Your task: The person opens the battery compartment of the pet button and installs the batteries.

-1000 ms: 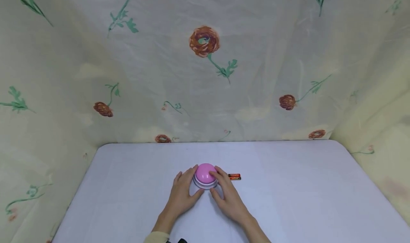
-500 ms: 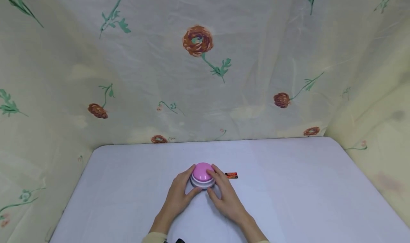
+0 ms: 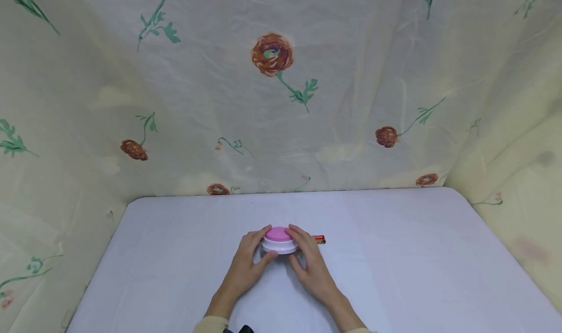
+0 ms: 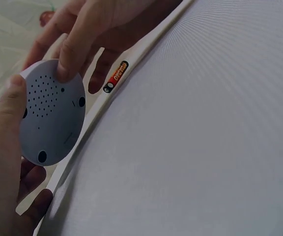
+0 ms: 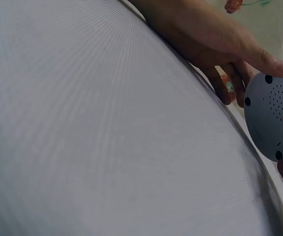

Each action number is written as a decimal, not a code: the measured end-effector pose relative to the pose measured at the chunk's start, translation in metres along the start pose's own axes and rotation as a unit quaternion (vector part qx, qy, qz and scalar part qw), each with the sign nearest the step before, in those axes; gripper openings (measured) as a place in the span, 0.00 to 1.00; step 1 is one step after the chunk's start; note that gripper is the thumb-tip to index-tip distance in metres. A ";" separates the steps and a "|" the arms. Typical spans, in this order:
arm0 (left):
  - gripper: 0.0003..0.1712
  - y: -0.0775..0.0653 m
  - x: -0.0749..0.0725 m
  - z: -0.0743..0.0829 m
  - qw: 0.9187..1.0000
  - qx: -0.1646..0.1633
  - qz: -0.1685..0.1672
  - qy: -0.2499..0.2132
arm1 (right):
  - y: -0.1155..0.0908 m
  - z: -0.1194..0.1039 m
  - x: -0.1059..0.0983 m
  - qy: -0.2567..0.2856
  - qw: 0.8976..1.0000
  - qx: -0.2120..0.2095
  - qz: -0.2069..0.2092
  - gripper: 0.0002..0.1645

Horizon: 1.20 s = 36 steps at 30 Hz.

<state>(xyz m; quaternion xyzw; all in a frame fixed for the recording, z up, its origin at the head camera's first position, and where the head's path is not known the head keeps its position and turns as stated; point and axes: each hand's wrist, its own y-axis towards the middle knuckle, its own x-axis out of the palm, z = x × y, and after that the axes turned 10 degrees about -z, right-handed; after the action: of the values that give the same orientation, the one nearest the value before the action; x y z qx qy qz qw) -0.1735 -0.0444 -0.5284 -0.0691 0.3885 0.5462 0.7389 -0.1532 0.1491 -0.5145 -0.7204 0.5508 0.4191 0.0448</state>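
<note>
Hands, left (image 3: 246, 267) and right (image 3: 309, 269), pinch the pink button (image 3: 279, 239) mid-table, tipped so its speaker base faces the person; battery (image 3: 319, 239) just right, table (image 3: 395, 255) open all round

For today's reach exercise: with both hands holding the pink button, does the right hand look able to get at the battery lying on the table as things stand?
Probably yes. The battery lies on the table just beyond the right hand, with nothing between them. But that hand, like the left hand, grips the pink button, so it would first have to let go.
</note>
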 end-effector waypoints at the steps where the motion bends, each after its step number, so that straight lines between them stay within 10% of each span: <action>1: 0.36 0.000 0.000 0.000 1.000 0.000 0.001 -0.001 | 0.000 0.000 0.000 0.002 1.000 0.003 0.001 0.39; 36: 0.29 0.002 -0.003 -0.001 0.995 0.049 0.010 -0.081 | -0.002 0.002 0.002 -0.007 0.999 -0.010 0.045 0.32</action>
<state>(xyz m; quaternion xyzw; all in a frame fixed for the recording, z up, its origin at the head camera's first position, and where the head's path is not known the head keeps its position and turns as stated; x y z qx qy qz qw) -0.1763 -0.0461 -0.5263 0.0157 0.3541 0.5378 0.7649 -0.1529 0.1496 -0.5174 -0.6925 0.5777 0.4314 0.0227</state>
